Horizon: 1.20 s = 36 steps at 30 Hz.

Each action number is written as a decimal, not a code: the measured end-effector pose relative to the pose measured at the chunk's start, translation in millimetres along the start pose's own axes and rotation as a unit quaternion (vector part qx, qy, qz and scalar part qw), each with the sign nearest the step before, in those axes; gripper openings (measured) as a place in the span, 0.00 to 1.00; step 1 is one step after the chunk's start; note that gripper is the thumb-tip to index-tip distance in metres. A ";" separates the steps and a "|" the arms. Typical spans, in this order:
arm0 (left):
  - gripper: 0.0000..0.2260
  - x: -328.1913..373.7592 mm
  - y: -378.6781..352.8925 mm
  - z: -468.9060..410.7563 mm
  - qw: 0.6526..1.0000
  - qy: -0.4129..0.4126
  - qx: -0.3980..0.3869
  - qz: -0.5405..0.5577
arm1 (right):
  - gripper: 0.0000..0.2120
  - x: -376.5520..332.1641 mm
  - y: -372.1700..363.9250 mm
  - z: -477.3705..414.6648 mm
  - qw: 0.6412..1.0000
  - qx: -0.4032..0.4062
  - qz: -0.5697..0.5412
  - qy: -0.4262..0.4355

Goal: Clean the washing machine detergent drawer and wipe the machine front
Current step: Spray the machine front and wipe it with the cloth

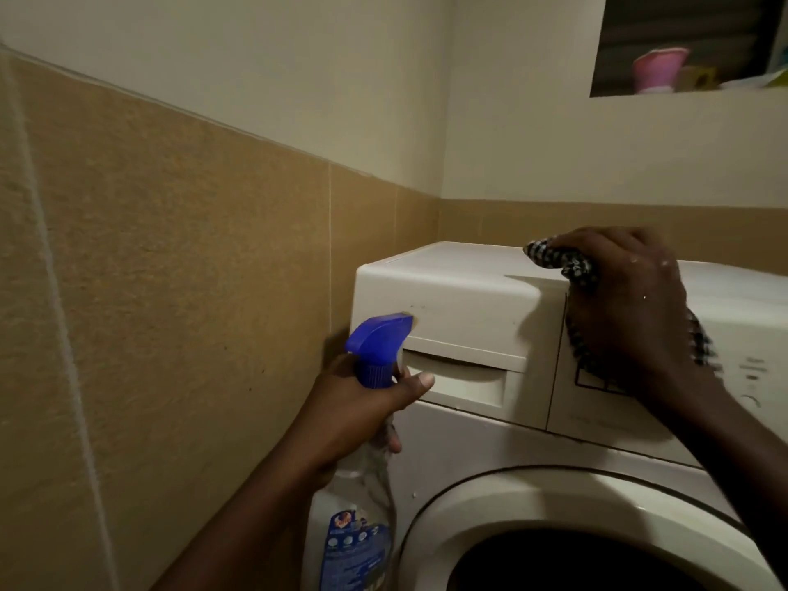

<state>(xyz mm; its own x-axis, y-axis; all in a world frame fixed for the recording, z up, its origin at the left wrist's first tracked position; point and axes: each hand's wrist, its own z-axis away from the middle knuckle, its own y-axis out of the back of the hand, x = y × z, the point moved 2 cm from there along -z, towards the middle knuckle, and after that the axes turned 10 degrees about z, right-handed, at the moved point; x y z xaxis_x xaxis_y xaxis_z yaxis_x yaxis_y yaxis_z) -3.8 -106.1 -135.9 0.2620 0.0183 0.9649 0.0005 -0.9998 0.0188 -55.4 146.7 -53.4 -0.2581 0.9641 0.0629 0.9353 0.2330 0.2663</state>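
Note:
A white washing machine stands in the corner. Its detergent drawer at the top left is shut, with a recessed handle. My left hand grips a clear spray bottle with a blue trigger head; the nozzle points at the drawer's left edge. My right hand presses a black-and-white checked cloth over the machine's top front edge, just right of the drawer, covering part of the control panel.
The round door opening is dark at the bottom right. A tan tiled wall runs close along the machine's left side. High at the right, a wall niche holds a pink cup.

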 end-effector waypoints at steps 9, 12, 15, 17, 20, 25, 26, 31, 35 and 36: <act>0.20 13.2 -60.5 -27.4 0.997 -0.037 -0.036 -0.058 | 0.25 -0.9 -2.1 3.3 1.000 0.018 -0.007 -0.004; 0.19 13.6 -70.1 -28.6 0.995 -0.024 -0.071 -0.059 | 0.25 -1.1 0.1 3.0 0.999 0.024 -0.024 -0.011; 0.18 3.6 -72.5 -20.3 0.994 0.013 -0.086 -0.061 | 0.24 -1.1 1.4 5.6 0.999 0.026 -0.044 -0.009; 0.20 -11.4 -72.4 -11.6 0.992 0.047 -0.090 -0.069 | 0.23 -3.3 2.4 12.6 0.999 0.030 -0.044 0.000; 0.20 -31.3 -63.5 -1.6 0.992 0.068 -0.092 -0.052 | 0.25 -8.9 2.0 31.2 0.999 0.024 -0.034 0.030; 0.18 -38.8 -33.2 4.1 0.995 0.090 -0.036 0.013 | 0.24 -26.8 1.0 86.6 0.993 -0.027 -0.027 0.114; 0.18 -38.4 -26.6 3.9 0.996 0.087 -0.022 0.018 | 0.23 -34.3 -1.3 100.3 0.990 -0.045 -0.034 0.133; 0.15 -27.0 6.3 4.6 0.998 0.057 0.025 0.012 | 0.19 -59.6 -18.4 115.3 0.970 -0.102 -0.054 0.213; 0.20 -18.1 17.5 5.4 0.999 0.035 0.039 -0.003 | 0.17 -69.6 -22.9 82.4 0.979 -0.053 -0.047 0.192; 0.21 -17.2 18.5 4.9 0.999 0.031 0.043 -0.001 | 0.16 -70.7 -22.3 75.7 0.982 -0.038 -0.046 0.180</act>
<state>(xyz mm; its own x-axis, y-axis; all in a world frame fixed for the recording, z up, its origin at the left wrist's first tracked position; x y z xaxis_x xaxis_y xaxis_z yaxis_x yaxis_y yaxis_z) -3.6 -124.9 -153.4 0.2012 0.0171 0.9794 0.0838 -0.9965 0.0002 -39.7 83.0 -136.6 -0.4216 0.8288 0.3680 0.8872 0.2932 0.3561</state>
